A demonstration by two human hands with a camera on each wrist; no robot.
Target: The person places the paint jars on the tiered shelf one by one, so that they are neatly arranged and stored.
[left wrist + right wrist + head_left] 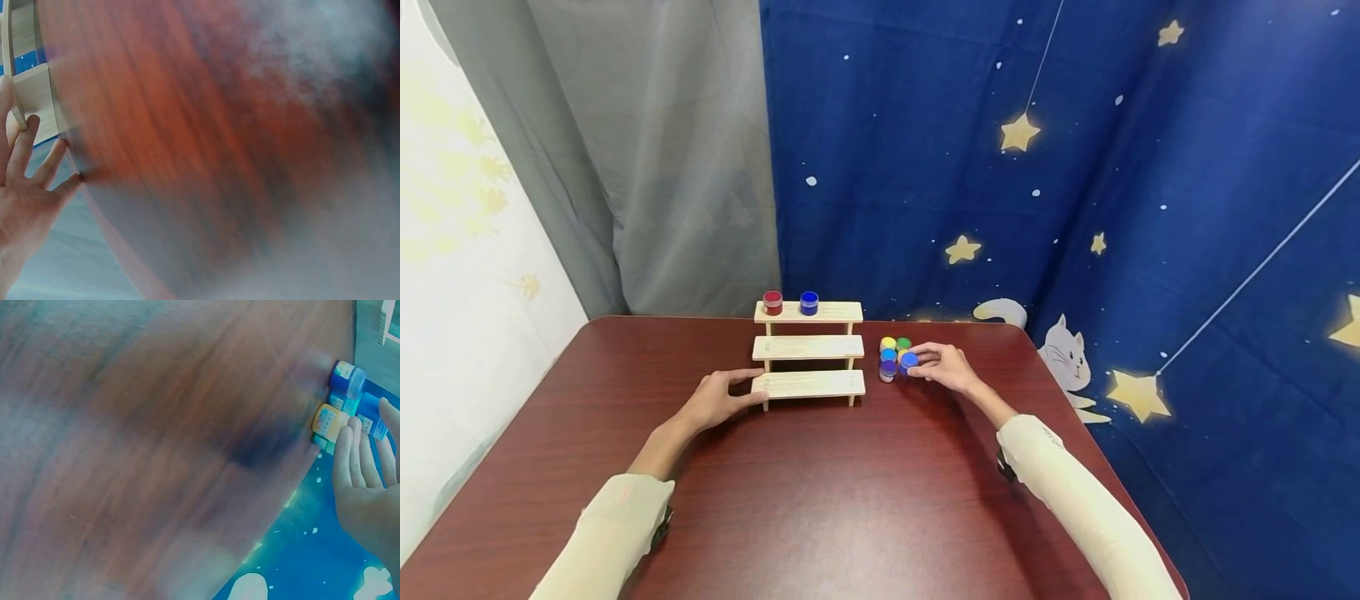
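A three-tier wooden display stand (pixel 808 384) stands at the far side of the table. My left hand (pixel 717 402) holds the left end of its lowest shelf, thumb at the front and fingers behind; the left wrist view shows the other fingers spread. On the top shelf sit a red paint pot (pixel 772 303) and a dark blue paint pot (pixel 808 303). Right of the stand, my right hand (pixel 946 367) pinches a blue paint pot (pixel 908 362) between thumb and fingers. Close beside it are yellow (pixel 887 343), green (pixel 904 343), light blue (pixel 888 356) and purple (pixel 887 371) pots.
The brown tabletop (pixel 820 500) extends in front of both arms. Behind its far edge hang a grey curtain (pixel 692 167) and a blue star-patterned curtain (pixel 910 167). The table's right edge runs beyond my right arm.
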